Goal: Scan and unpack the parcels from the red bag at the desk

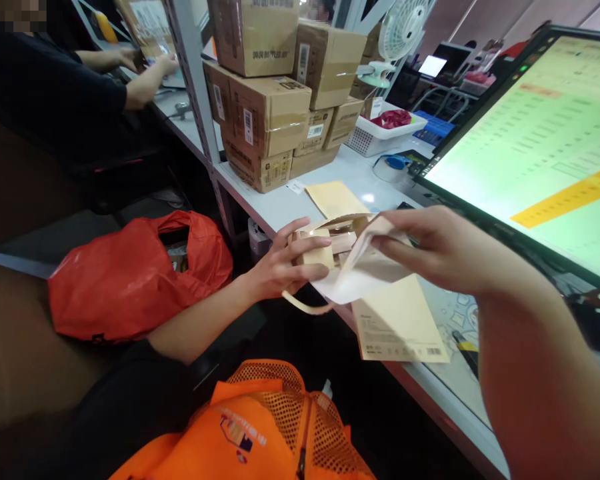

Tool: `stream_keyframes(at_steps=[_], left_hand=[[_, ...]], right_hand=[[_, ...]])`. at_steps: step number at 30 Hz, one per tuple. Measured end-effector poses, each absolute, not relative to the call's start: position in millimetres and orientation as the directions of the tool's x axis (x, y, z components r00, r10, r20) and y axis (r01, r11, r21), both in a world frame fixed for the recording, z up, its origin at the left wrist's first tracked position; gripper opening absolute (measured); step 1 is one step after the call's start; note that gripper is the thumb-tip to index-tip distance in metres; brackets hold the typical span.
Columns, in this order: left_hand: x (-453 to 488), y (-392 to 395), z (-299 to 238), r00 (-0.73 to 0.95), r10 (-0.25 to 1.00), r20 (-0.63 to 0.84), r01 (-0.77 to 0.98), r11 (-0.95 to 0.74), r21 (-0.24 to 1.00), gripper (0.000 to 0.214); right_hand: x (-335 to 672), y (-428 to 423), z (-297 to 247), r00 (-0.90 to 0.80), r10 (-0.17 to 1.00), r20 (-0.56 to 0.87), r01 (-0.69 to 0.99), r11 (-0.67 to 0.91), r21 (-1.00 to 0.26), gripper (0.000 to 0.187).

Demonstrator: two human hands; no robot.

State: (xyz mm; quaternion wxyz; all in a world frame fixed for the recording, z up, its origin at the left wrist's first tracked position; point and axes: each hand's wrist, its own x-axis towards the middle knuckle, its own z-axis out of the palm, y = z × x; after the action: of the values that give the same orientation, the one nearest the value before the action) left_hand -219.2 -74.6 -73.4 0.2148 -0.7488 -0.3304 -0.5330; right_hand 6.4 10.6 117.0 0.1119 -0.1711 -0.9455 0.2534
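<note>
Small box (316, 255) sitting in the hands over the table's (363, 175) near edge. Opening looks done; contents (343, 241) are showing inside, so the work is seemingly standing midway, with the box not yet emptied. Left grip (275, 267) is curling part-closed around the box; right grip (430, 247) is pinching white paper (365, 283) closed. Beneath, printed envelope (400, 327) is lying at the near edge. Farther, cartons (275, 120) are standing stacked toward the table's far-left corner.
</note>
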Motion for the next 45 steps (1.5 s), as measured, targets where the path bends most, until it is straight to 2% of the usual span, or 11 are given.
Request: stream_keyframes(at_steps=[4, 7, 10, 13, 16, 20, 28, 31, 34, 40, 45], left_hand=[[-223.0, -78.0, -63.2, 0.216, 0.310, 0.926, 0.742, -0.669, 0.051, 0.027], [-226.5, -81.8, -51.8, 0.213, 0.377, 0.901, 0.760, -0.643, 0.090, 0.041], [-228.6, -84.8, -39.7, 0.213, 0.463, 0.861, 0.765, -0.626, 0.148, 0.046], [-228.5, -85.4, -31.1, 0.228, 0.522, 0.822, 0.755, -0.628, 0.189, 0.034], [-226.9, -84.0, -28.3, 0.273, 0.524, 0.807, 0.744, -0.647, 0.168, 0.024], [-224.6, -82.8, -29.2, 0.302, 0.462, 0.834, 0.724, -0.680, 0.114, 0.021], [-219.8, -81.1, -38.3, 0.333, 0.367, 0.868, 0.669, -0.741, 0.057, 0.034], [-220.6, -80.6, -45.3, 0.333, 0.342, 0.879, 0.643, -0.764, 0.053, 0.046], [-220.3, -81.9, -49.6, 0.361, 0.299, 0.883, 0.609, -0.793, 0.020, 0.041], [-213.1, -85.3, -50.1, 0.273, 0.188, 0.944, 0.566, -0.824, 0.000, 0.029], [-216.0, -86.6, -51.7, 0.266, 0.196, 0.944, 0.563, -0.826, 0.013, 0.026]], right_hand=[[2.9, 6.7, 110.1, -0.925, 0.372, 0.082, 0.328, 0.888, -0.322, 0.024], [5.5, 2.5, 110.9, -0.864, 0.367, 0.344, 0.349, 0.930, -0.116, 0.021], [7.0, 2.6, 112.8, -0.802, 0.220, 0.555, 0.374, 0.910, 0.181, 0.024], [6.2, 3.8, 111.6, -0.840, 0.124, 0.528, 0.369, 0.844, 0.389, 0.027], [4.8, 1.5, 109.4, -0.823, 0.153, 0.547, 0.447, 0.769, 0.457, 0.027], [-0.7, -5.3, 110.1, -0.842, 0.300, 0.449, 0.508, 0.721, 0.471, 0.028], [-41.0, -34.4, 130.5, -0.843, 0.537, -0.039, 0.427, 0.712, 0.557, 0.022], [-49.8, -53.8, 132.5, -0.783, 0.603, -0.152, 0.431, 0.703, 0.566, 0.023], [-44.1, -62.2, 125.3, -0.766, 0.596, -0.240, 0.408, 0.740, 0.535, 0.021], [-17.7, -38.3, 105.3, -0.934, 0.343, -0.098, 0.309, 0.915, 0.260, 0.019], [-17.4, -24.6, 104.3, -0.947, 0.312, -0.075, 0.318, 0.942, -0.104, 0.015]])
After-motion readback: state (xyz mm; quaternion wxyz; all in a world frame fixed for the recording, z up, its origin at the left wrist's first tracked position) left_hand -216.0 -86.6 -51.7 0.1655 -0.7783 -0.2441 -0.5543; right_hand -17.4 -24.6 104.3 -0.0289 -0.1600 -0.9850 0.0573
